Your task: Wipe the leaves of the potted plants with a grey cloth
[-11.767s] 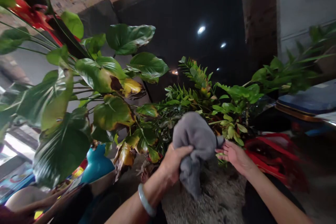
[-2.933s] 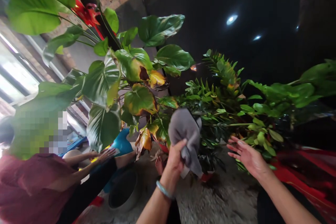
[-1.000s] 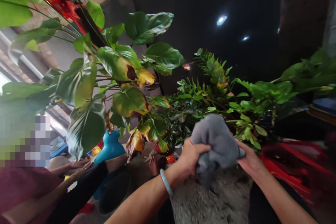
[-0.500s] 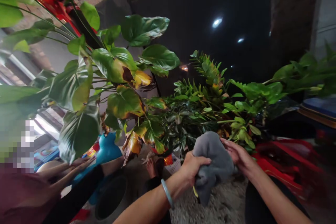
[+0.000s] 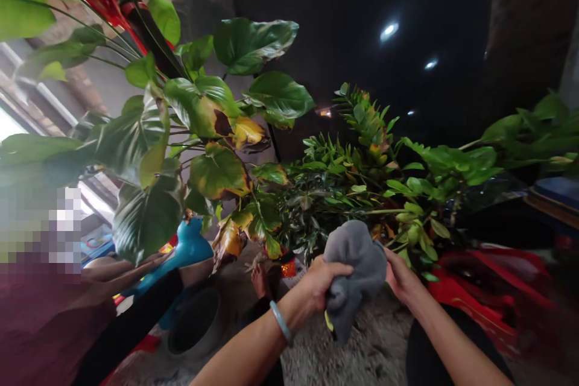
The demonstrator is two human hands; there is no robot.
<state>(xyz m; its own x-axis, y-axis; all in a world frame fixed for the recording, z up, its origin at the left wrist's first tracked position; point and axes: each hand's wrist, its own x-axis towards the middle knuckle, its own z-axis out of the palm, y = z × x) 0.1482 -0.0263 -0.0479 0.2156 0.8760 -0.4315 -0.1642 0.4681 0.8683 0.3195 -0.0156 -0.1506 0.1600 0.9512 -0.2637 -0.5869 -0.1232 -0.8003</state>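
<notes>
My left hand, with a pale bangle on the wrist, grips a bunched grey cloth from the left. My right hand presses against the cloth's right side, fingers curled behind it; what lies between them is hidden. Both hands sit at the lower fronds of a bushy green plant with small glossy leaflets. To its left stands a plant with big leaves, some yellow and brown at the edges.
Another person in a dark red top sits at the lower left, arms stretched toward a blue object. A dark round pot stands on the rough grey floor. Red plastic furniture is at the right.
Both hands and the cloth have shifted slightly left along the fronds. My right hand stays against the cloth. The view has swung a little.
</notes>
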